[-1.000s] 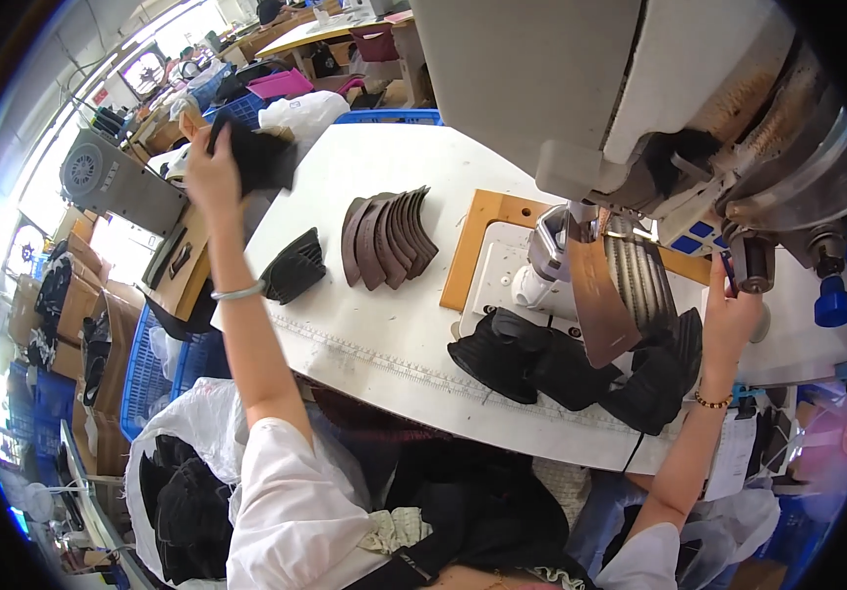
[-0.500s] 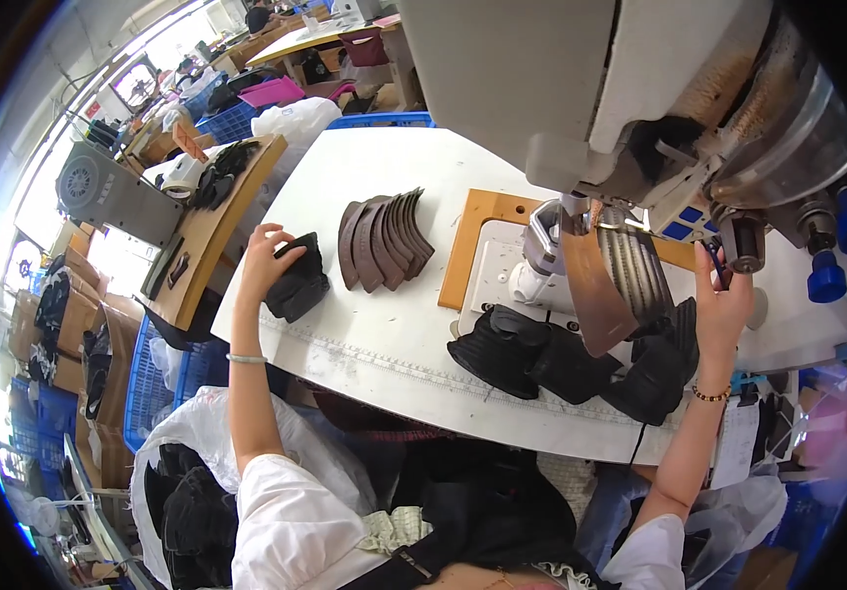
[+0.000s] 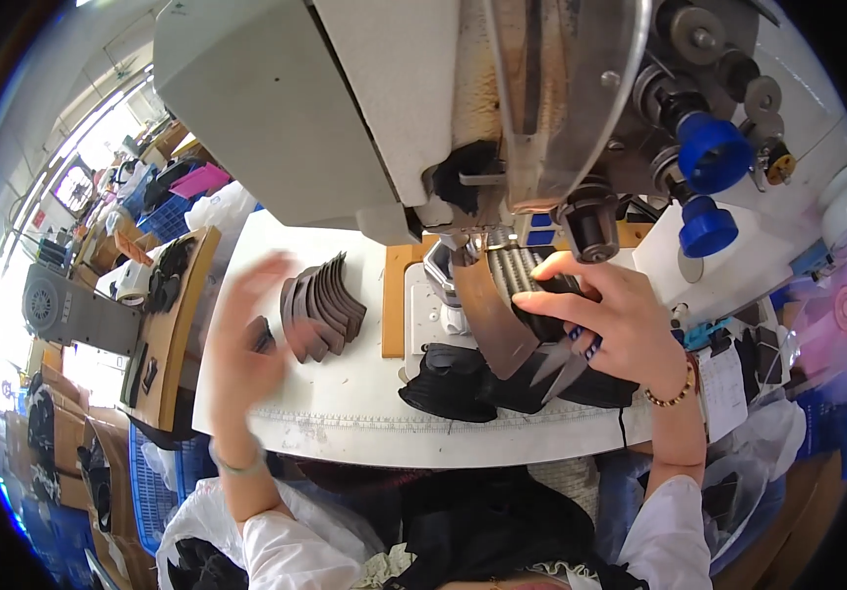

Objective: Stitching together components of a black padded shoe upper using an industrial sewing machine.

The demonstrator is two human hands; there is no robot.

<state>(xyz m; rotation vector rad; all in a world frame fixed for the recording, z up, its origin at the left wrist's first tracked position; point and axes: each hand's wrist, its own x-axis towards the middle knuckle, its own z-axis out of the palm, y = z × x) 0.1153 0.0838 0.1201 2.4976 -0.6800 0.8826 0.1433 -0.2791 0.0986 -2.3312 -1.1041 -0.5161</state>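
My right hand (image 3: 625, 320) holds a pair of scissors (image 3: 563, 372) in its palm, blades pointing down toward the near side. Its thumb and index finger reach to a stack of curved pieces with light stripes (image 3: 517, 277), beside a brown curved piece (image 3: 498, 329) under the sewing machine's head. Motion smears my left hand (image 3: 251, 339), raised over the table's left side; I cannot tell whether it holds anything. Little shows of a dark bundle (image 3: 262, 336) behind it. To its right lies a fanned stack of brown curved pieces (image 3: 320, 307).
The grey sewing machine (image 3: 266, 108) overhangs the white table (image 3: 345, 433). Black fabric bundles (image 3: 448, 383) lie along the near side, right of centre. A wooden side table (image 3: 182, 334) and a blue basket (image 3: 151, 482) stand at the left.
My view has shifted right. My right hand has come left to the striped stack, with the scissors now plainly showing. My left hand has lifted off the black bundle and is moving fast.
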